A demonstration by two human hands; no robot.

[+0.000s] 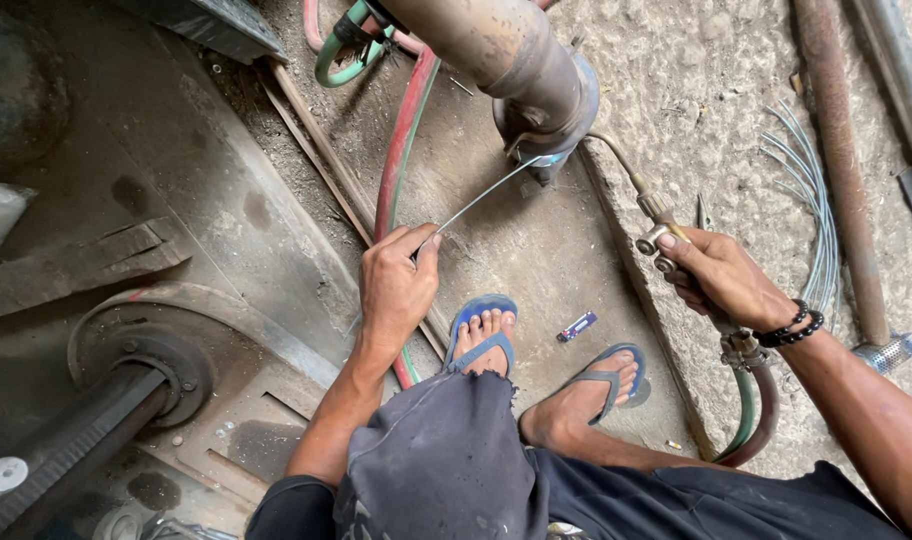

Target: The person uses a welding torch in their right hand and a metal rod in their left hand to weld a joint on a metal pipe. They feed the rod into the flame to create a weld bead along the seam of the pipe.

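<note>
Biggest thing in view is the dirty concrete floor, with a big rusty machine base laid out on the left side. A fat rusty pipe is seen coming down from the top, ending in a flanged joint just above the floor. Red and green hoses are run along the floor beside it, and a bundle of thin wire rods is left lying on the right, near a long rusty bar.

The welding torch is gripped in the right hand, fingers wrapped tight round the handle by the valves, with the bent tip pointed at the pipe joint. A thin filler rod is pinched between thumb and fingers of the left hand, its far end brought right up to the same joint. Whether it's actually touching the metal can't really be made out from here.

Blue flip-flops are worn on both feet, and a small blue lighter is lying on the floor between them.
</note>
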